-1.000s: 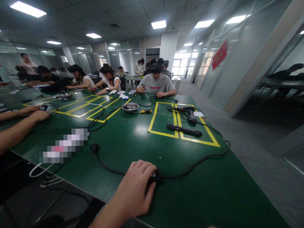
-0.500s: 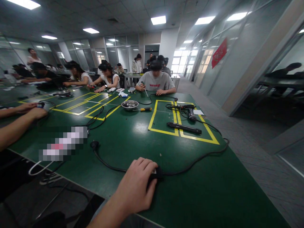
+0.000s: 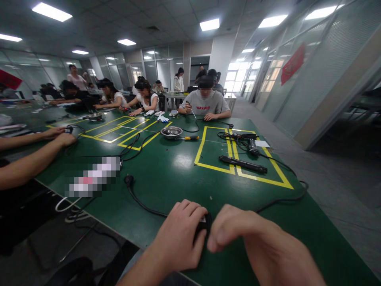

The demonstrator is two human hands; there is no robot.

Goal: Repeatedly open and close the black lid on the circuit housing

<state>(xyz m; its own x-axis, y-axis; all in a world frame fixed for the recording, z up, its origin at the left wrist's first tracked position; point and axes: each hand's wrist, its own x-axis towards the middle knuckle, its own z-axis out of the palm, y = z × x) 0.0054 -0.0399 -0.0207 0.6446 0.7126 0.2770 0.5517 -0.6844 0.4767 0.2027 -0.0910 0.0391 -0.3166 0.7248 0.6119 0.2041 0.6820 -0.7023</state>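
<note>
My left hand (image 3: pixel 183 232) is closed around a black adapter-like box (image 3: pixel 208 221) with a pale label, on a black cord near the table's front edge. Much of the box is hidden under my fingers. Just to its right is my right hand (image 3: pixel 262 234), its fingers curved and nothing visible in them. Whether its fingertips touch the box I cannot tell. From the box's left side the cord runs to a black plug (image 3: pixel 128 181) lying on the table. On the right, a black cord (image 3: pixel 278 204) emerges from behind my right hand and curves toward the table's right side.
On the green table (image 3: pixel 166 186) lie a long black tube-like tool (image 3: pixel 243 164), a corded black tool (image 3: pixel 253 147), a metal bowl (image 3: pixel 171 133) and a yellow-handled screwdriver (image 3: pixel 191 138). A neighbour's hands (image 3: pixel 64 137) work at left. Another person (image 3: pixel 205 101) sits opposite.
My right hand has come into view from the lower right, beside the box. My left hand stays on the box. The view has turned slightly left.
</note>
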